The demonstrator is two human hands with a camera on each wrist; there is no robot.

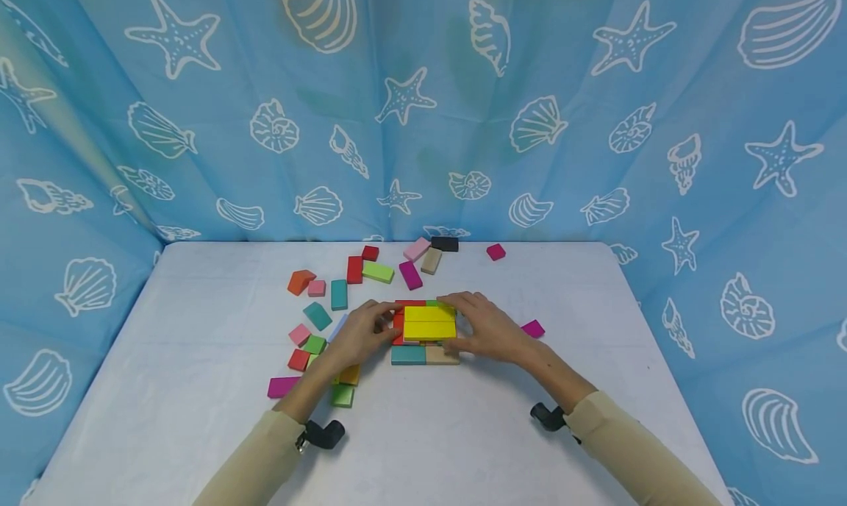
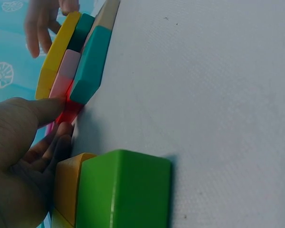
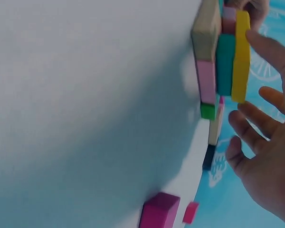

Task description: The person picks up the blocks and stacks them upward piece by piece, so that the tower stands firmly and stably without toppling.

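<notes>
A low stack of coloured blocks stands mid-table, with two long yellow blocks (image 1: 430, 322) side by side on top. Below them show a teal block (image 1: 408, 355), a wooden block (image 1: 441, 355) and red blocks (image 1: 398, 321); pink blocks (image 2: 69, 69) appear in the left wrist view. My left hand (image 1: 362, 331) is at the stack's left end, its extended thumb touching the red and pink side. On the right, my right hand (image 1: 490, 327) has its thumb against the yellow top layer, other fingers spread loosely beside it. Neither hand visibly grips a block.
Loose blocks lie left of the stack, among them a teal block (image 1: 339, 295), a green block (image 1: 342, 396) and a purple block (image 1: 284, 387). Behind it are a black block (image 1: 445, 244) and others. A magenta block (image 1: 533, 329) lies beyond my right hand.
</notes>
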